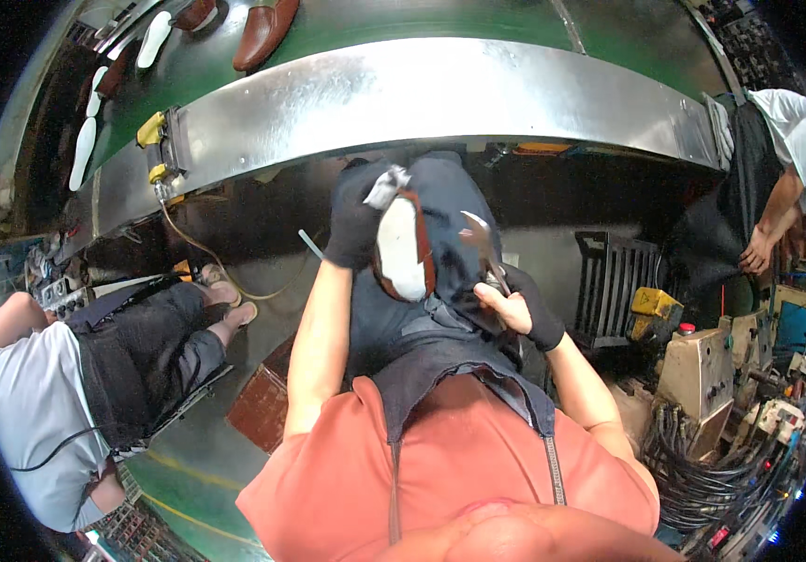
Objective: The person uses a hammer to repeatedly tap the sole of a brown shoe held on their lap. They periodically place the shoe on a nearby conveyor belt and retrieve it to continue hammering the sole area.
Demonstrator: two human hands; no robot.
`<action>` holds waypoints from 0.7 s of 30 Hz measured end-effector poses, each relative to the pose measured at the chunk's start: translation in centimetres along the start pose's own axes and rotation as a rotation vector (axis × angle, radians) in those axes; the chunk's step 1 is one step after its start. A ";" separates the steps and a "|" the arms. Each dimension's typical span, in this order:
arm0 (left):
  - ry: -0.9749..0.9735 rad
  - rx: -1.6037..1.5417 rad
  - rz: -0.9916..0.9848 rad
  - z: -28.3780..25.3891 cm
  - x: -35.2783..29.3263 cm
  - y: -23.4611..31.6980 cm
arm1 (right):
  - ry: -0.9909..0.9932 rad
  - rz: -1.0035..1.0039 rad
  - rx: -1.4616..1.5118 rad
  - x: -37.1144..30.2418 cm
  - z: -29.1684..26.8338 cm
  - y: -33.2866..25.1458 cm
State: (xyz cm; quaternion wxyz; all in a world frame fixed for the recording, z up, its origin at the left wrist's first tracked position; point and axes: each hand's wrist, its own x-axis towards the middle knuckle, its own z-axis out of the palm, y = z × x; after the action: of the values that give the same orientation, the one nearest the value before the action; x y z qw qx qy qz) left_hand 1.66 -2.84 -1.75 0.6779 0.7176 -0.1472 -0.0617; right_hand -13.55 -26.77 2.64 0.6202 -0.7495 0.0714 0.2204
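My left hand [354, 225], in a dark glove, is closed round the side of a brown shoe [424, 253] that rests on my lap. The shoe's white sole-shaped face [401, 248] is turned up. A crumpled whitish piece [387, 187] shows at the top of that hand; whether the fingers grip it I cannot tell. To the right, my right hand [522, 307], with a dark glove and bare fingertips, is wrapped round the handle of a hammer [480, 236]. The hammer's metal head is beside the shoe, apart from it.
Ahead runs a metal edge [440, 89] along a green belt [403, 21] carrying brown shoes [264, 36] and white insoles [84, 155]. A yellow tool [153, 140] hangs at left. Co-workers [38, 393] sit left and stand right [787, 169]. A control box [698, 370] and cables are at right.
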 end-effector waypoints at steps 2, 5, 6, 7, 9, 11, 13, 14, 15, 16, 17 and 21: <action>-0.029 -0.198 -0.085 1.4 0.5 -0.1 | -0.135 0.065 0.045 -0.1 0.4 -0.6; -0.102 -0.388 -0.045 1.9 1.5 -2.0 | -0.260 0.129 0.283 1.3 1.6 -1.7; -0.128 -0.445 -0.037 2.1 1.8 -2.2 | -0.209 0.001 0.236 2.5 1.7 -0.9; -0.163 -0.408 -0.047 2.5 2.0 -2.3 | -0.147 -0.122 0.190 3.9 1.7 1.0; -0.059 -0.377 -0.086 2.1 1.1 -3.7 | -0.201 -0.058 0.256 3.8 2.0 -2.4; -0.046 -0.469 -0.099 2.8 1.0 -2.2 | -0.277 0.105 0.346 3.6 1.3 -4.2; -0.074 -0.457 -0.052 3.2 1.1 -0.2 | -0.334 0.241 0.402 4.0 1.2 -2.2; -0.098 -0.401 -0.009 3.0 0.9 0.0 | -0.270 0.221 0.366 3.4 2.3 -3.3; -0.121 -0.350 0.040 2.8 1.4 -0.6 | -0.179 0.114 0.196 3.6 3.3 -3.0; -0.095 -0.374 0.010 2.8 1.5 -1.2 | -0.088 0.013 0.032 3.8 4.4 -1.9; -0.074 -0.403 -0.020 3.0 1.7 -1.7 | 0.085 -0.199 -0.107 4.5 5.7 -0.2; -0.019 -0.423 -0.044 2.7 1.3 -1.1 | -0.083 -0.197 -0.181 3.8 5.1 2.7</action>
State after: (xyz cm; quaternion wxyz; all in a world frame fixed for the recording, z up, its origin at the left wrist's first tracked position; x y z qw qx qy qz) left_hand 2.23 -5.79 -2.90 0.8106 0.5616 -0.1218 -0.1127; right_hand -12.44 -21.81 -2.00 0.5712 -0.7959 -0.0484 0.1947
